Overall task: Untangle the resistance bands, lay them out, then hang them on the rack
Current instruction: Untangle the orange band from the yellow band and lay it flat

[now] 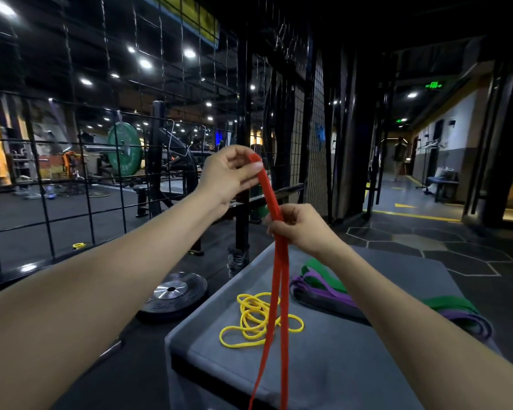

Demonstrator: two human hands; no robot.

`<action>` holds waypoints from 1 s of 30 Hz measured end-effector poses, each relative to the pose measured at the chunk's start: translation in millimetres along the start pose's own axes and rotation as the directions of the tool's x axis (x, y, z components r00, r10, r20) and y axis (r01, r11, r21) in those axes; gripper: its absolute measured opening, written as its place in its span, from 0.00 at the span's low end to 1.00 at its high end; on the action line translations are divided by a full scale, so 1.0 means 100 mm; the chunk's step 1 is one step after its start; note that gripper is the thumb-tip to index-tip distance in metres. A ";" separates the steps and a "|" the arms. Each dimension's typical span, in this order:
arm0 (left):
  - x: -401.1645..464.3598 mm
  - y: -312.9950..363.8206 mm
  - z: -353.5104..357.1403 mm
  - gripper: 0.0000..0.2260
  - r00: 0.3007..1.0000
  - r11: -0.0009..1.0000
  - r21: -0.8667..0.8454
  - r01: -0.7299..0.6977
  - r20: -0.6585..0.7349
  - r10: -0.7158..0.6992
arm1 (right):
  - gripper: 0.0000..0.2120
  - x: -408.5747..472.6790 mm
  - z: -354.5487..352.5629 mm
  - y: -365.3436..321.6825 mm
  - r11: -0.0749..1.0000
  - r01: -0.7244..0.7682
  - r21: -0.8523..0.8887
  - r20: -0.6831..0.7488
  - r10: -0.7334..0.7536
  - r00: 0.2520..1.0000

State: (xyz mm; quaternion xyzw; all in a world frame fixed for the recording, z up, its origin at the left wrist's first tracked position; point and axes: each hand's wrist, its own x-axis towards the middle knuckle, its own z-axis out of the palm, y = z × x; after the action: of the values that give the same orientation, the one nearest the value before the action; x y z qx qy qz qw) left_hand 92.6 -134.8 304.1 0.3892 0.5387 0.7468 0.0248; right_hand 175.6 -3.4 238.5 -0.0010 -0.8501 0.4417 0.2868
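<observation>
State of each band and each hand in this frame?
red band: lifted, held by both hands, strands hanging down
yellow band: loose coils on the grey box
purple and green bands: piled together, tangled
left hand: pinches red band's top
right hand: grips red band lower

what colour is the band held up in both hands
Red band; the head view shows it clearly.

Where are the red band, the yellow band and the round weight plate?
red band [271, 196]: head view, on the strap between the two hands.
yellow band [251, 318]: head view, on its tangled loops.
weight plate [172, 291]: head view, near its shiny centre.
</observation>
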 end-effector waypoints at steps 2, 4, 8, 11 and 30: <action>0.03 0.08 -0.03 0.07 0.998 0.996 -0.087 -0.010 -0.056 0.005 | 0.07 -0.05 0.00 0.07 0.995 -0.046 -0.092 0.057 0.052 0.997; 0.08 0.17 -0.10 0.07 0.992 0.985 -0.168 -0.026 -0.123 0.005 | 0.07 -0.14 0.01 0.22 0.983 -0.129 -0.130 0.112 0.144 0.983; 0.15 0.24 -0.30 0.06 0.978 0.969 -0.242 -0.039 -0.208 -0.013 | 0.08 -0.31 -0.02 0.49 0.959 -0.283 -0.028 0.107 0.284 0.953; 0.14 0.18 -0.42 0.06 0.968 0.962 -0.272 -0.018 -0.247 -0.052 | 0.06 -0.35 -0.12 0.53 0.961 -0.260 0.092 0.062 0.255 0.965; 0.09 -0.52 -0.91 0.09 0.823 0.902 -0.406 0.146 -0.457 -0.339 | 0.19 -0.15 -0.40 0.31 0.957 -0.240 -0.164 -0.123 0.221 0.967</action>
State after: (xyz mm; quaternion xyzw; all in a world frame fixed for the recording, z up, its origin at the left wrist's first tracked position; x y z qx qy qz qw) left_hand 10.4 -180.5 255.4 0.0906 0.4279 0.8981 0.0452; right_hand 200.1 41.1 225.5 -0.1486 -0.8641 0.3940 0.2757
